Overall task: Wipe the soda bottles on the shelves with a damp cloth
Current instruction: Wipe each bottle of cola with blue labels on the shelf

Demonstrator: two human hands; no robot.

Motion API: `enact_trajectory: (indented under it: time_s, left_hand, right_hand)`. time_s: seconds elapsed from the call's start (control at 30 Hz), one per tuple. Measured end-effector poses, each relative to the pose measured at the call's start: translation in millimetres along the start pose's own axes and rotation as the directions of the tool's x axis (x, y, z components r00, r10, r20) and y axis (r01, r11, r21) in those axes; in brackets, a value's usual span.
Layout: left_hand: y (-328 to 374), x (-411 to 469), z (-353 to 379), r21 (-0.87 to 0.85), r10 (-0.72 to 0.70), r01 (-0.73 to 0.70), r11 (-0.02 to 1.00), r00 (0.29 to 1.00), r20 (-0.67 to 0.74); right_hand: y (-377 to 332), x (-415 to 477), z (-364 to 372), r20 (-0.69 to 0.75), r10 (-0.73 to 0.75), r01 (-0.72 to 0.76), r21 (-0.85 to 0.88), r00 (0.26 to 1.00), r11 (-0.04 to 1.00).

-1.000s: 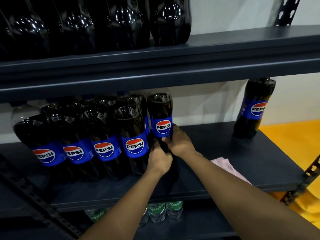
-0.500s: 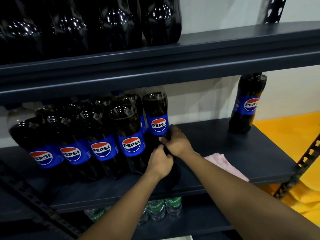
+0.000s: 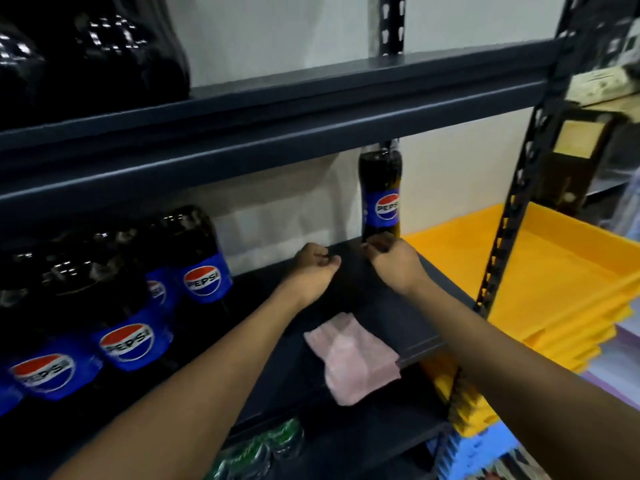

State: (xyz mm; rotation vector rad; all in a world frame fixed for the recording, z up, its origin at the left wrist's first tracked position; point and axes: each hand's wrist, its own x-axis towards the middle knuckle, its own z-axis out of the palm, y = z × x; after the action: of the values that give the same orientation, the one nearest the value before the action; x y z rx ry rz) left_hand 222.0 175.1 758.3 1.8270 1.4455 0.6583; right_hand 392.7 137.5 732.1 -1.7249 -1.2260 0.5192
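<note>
A lone Pepsi bottle (image 3: 380, 195) stands upright at the back right of the dark middle shelf (image 3: 391, 317). My right hand (image 3: 393, 261) is at its foot with curled fingers and hides the base; whether it grips the bottle is unclear. A little to the left, my left hand (image 3: 313, 265) hovers over the shelf, curled and holding nothing. The pink cloth (image 3: 353, 358) lies flat near the shelf's front edge, between my forearms, untouched. A group of Pepsi bottles (image 3: 204, 268) crowds the left of the same shelf.
More dark bottles (image 3: 104, 46) stand on the upper shelf (image 3: 311, 109). Green Sprite bottles (image 3: 277, 441) sit on the shelf below. A perforated black upright (image 3: 512, 202) borders the right side, with stacked yellow trays (image 3: 554, 271) and a blue crate (image 3: 485, 452) beyond it.
Both hands have let go of the bottle beside the group and moved right, to the lone bottle. The view has swung right; the cloth has not moved.
</note>
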Motion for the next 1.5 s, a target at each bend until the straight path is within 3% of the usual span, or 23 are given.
enact_trajectory:
  time_s: [0.13, 0.23, 0.37, 0.5, 0.7, 1.5]
  left_hand:
    - [41, 36, 34, 0.093, 0.064, -0.062, 0.994, 0.998, -0.022]
    - [59, 62, 53, 0.088, 0.123, -0.121, 0.989, 0.992, -0.015]
    - [74, 93, 68, 0.053, 0.133, -0.131, 0.990, 0.991, -0.031]
    - [78, 115, 81, -0.065, 0.128, -0.128, 0.990, 0.992, -0.010]
    - [63, 121, 83, -0.117, 0.122, -0.131, 0.984, 0.989, -0.082]
    - [-76, -75, -64, -0.142, 0.001, -0.053, 0.988, 0.940, -0.342]
  right_hand:
    - [20, 33, -39, -0.089, 0.052, -0.047, 0.063, 0.995, 0.997]
    - [28, 61, -52, -0.072, 0.072, -0.070, 0.030, 0.995, 0.997]
    - [34, 95, -56, 0.041, 0.033, -0.032, -0.038, 0.999, 0.999]
    - [48, 113, -44, 0.177, 0.012, -0.031, 0.103, 0.984, 0.994]
    - [53, 110, -29, 0.088, -0.011, -0.001, 0.134, 0.996, 0.991]
    - [-57, -77, 91, 0.331, -0.182, 0.189, 0.009, 0.926, 0.982]
